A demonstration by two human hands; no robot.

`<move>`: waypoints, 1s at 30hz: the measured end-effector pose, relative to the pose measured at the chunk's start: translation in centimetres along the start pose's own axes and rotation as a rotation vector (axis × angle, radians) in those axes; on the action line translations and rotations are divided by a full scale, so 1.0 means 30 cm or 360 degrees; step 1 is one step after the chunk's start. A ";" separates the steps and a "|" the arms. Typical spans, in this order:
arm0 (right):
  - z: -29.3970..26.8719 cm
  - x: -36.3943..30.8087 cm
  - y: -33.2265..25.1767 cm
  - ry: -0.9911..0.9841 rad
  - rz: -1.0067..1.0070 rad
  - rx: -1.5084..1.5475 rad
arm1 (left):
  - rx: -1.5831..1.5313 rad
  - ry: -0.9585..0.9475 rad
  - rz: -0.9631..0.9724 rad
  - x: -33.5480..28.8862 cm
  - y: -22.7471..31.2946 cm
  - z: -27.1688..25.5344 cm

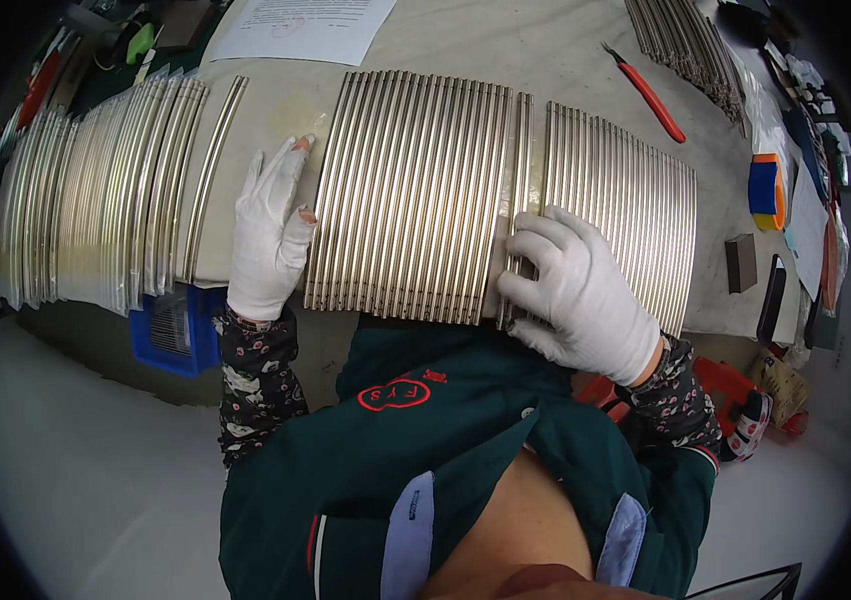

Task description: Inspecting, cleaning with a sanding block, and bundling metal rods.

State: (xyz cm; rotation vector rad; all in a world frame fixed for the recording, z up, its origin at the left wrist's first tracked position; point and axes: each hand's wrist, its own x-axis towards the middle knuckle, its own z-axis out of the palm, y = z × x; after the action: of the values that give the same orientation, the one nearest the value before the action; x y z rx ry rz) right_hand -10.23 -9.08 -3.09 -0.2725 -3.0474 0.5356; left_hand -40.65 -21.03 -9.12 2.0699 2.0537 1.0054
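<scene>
White-gloved right hand (582,288), half curled, touches slim metal rods (522,150).

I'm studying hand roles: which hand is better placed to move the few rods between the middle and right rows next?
Likely the right hand, curled at the lower part of those few rods; the left hand lies beyond the middle row, at its left edge.

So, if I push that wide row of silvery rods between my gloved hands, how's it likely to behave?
The row of silvery rods would probably spread or roll, since the rods look round and no strap shows around them. Each is likely stiff, being slim but metallic-looking. They may slide easily, given their smooth shine.
</scene>
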 end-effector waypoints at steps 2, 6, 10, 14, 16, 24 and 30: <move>0.009 0.013 -0.012 0.0126 -0.0061 0.0009 | -0.0047 -0.0004 -0.0009 -0.006 -0.002 -0.007; 0.008 0.045 -0.036 0.0031 -0.0010 -0.0023 | -0.0073 0.0015 -0.0010 -0.014 -0.010 -0.020; 0.004 0.062 -0.054 0.0085 -0.0044 -0.0058 | -0.0065 0.0010 0.0001 -0.021 -0.021 -0.030; 0.023 0.085 -0.068 0.0088 -0.0058 0.0002 | -0.0092 0.0001 0.0007 -0.026 -0.028 -0.037; 0.016 0.101 -0.085 0.0074 -0.0024 0.0011 | -0.0110 0.0012 0.0008 -0.029 -0.028 -0.043; 0.025 0.147 -0.100 0.0106 -0.0111 0.0000 | -0.0130 0.0043 0.0023 -0.044 -0.043 -0.057; 0.021 0.193 -0.131 -0.0033 -0.0055 -0.0009 | -0.0170 0.0059 0.0014 -0.056 -0.058 -0.070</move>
State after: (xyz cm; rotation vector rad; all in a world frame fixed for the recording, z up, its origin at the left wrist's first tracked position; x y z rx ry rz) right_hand -16.62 -11.90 -2.31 -0.2154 -3.0677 0.5316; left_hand -43.01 -23.20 -8.96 2.0246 1.9624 1.1363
